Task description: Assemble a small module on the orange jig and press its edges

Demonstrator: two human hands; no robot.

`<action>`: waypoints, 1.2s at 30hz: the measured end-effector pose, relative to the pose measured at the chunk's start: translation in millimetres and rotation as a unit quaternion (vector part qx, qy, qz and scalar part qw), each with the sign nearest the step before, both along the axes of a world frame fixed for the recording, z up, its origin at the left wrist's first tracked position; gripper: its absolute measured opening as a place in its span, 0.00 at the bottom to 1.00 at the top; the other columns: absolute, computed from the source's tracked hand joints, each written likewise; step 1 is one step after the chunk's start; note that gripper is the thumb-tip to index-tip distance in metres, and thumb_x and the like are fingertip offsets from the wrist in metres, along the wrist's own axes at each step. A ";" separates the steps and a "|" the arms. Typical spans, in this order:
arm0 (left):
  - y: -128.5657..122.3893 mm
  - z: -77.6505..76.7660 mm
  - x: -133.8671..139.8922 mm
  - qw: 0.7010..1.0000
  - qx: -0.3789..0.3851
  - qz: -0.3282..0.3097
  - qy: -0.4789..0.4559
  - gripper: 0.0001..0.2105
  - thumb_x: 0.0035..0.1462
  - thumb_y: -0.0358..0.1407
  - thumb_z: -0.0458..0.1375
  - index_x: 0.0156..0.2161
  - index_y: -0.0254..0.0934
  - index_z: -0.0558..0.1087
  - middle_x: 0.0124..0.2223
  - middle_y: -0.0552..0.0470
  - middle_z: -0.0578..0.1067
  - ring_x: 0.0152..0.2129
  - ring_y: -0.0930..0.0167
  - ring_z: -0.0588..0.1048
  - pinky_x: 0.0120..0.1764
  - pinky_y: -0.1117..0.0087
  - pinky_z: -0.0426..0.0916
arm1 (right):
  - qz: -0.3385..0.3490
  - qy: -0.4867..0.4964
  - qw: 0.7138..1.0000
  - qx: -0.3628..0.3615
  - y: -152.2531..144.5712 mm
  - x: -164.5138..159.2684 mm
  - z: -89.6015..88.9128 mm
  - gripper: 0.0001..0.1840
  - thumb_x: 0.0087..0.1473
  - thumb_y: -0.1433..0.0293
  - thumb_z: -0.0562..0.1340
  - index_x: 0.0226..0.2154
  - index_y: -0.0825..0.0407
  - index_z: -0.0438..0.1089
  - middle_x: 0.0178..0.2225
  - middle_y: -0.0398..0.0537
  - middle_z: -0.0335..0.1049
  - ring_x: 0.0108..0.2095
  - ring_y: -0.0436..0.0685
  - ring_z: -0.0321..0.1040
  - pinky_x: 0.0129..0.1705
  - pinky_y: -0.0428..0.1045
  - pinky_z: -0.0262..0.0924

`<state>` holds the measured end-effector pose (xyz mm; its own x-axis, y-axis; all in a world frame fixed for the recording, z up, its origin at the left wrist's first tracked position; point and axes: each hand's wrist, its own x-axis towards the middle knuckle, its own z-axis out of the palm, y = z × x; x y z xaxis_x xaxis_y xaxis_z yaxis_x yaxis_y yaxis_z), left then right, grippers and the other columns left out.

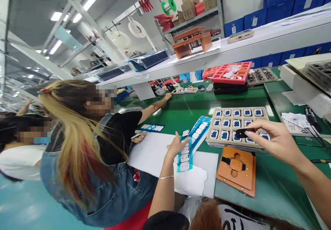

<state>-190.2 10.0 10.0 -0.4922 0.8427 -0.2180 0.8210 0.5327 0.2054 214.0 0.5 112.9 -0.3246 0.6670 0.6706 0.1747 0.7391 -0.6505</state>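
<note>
My right hand [275, 138] pinches a small dark rectangular part [243, 133] between thumb and fingers. It is over the front right of a beige tray [210, 138], whose pockets hold several blue-and-white square parts [226, 123]. At the centre, my left hand [176, 146] has its index finger raised and its thumb across a blue sheet of white stickers [184, 157]. The sheet seems held there, though the other fingers are partly hidden. A single white sticker [185, 132] shows beside the fingertips. An orange fixture [236, 169] with a shaped recess lies before the tray.
More blue sticker sheets [201, 128] and white paper [150, 150] lie around my left hand. A co-worker [103, 137] sits close on the left, one arm stretched over the green bench [181, 109]. Behind the tray is a red divided box [232, 73]; a black marker [311, 118] lies right.
</note>
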 end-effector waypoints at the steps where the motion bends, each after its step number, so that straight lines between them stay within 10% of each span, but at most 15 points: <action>1: -1.9 -1.0 -0.4 1.000 -0.002 -0.001 0.000 0.46 0.59 0.59 0.51 0.70 0.31 0.41 0.65 0.28 0.59 0.62 0.47 0.60 0.59 0.41 0.54 | 0.000 0.002 1.000 0.015 -0.6 -0.4 0.0 0.03 0.61 0.68 0.62 0.35 0.48 0.72 0.33 0.42 0.75 0.32 0.55 0.72 0.32 0.48 0.66; 10: -14.5 -8.9 0.0 0.990 0.038 -0.131 -0.023 0.36 0.54 0.42 0.61 0.67 0.43 0.56 0.69 0.42 0.54 0.65 0.53 0.55 0.61 0.50 0.56 | 0.030 0.020 0.996 0.078 -2.0 -5.9 -0.1 0.05 0.60 0.74 0.62 0.36 0.48 0.72 0.34 0.42 0.76 0.33 0.53 0.73 0.37 0.46 0.68; 18: -24.1 6.2 12.0 0.976 0.093 -0.194 -0.034 0.26 0.59 0.46 0.57 0.62 0.42 0.66 0.69 0.40 0.53 0.64 0.47 0.52 0.60 0.37 0.50 | 0.023 0.033 0.998 0.045 1.2 -4.5 -1.4 0.03 0.59 0.72 0.63 0.35 0.48 0.73 0.33 0.43 0.76 0.32 0.54 0.73 0.35 0.47 0.68; 22: -35.6 24.3 74.8 0.911 0.140 -0.375 -0.099 0.26 0.59 0.51 0.58 0.60 0.45 0.67 0.67 0.48 0.60 0.63 0.61 0.58 0.65 0.58 0.52 | 0.033 0.030 0.999 0.014 1.5 -8.7 -1.3 0.02 0.59 0.70 0.63 0.34 0.49 0.73 0.31 0.44 0.76 0.30 0.55 0.73 0.32 0.47 0.67; 27: -43.6 30.0 153.4 0.746 0.181 -0.604 -0.216 0.35 0.55 0.58 0.60 0.62 0.39 0.65 0.63 0.45 0.67 0.59 0.62 0.62 0.63 0.60 0.55 | 0.038 0.024 0.999 0.020 0.1 -10.8 -0.6 0.03 0.58 0.70 0.64 0.33 0.49 0.74 0.30 0.45 0.76 0.29 0.55 0.72 0.33 0.48 0.68; 36: -36.5 31.7 183.1 0.743 0.144 -0.637 -0.145 0.45 0.47 0.58 0.66 0.65 0.40 0.59 0.65 0.46 0.64 0.61 0.59 0.62 0.63 0.57 0.53 | 0.045 0.047 0.997 0.035 -4.9 -0.2 0.4 0.07 0.58 0.75 0.65 0.37 0.46 0.74 0.34 0.44 0.75 0.34 0.56 0.72 0.37 0.51 0.66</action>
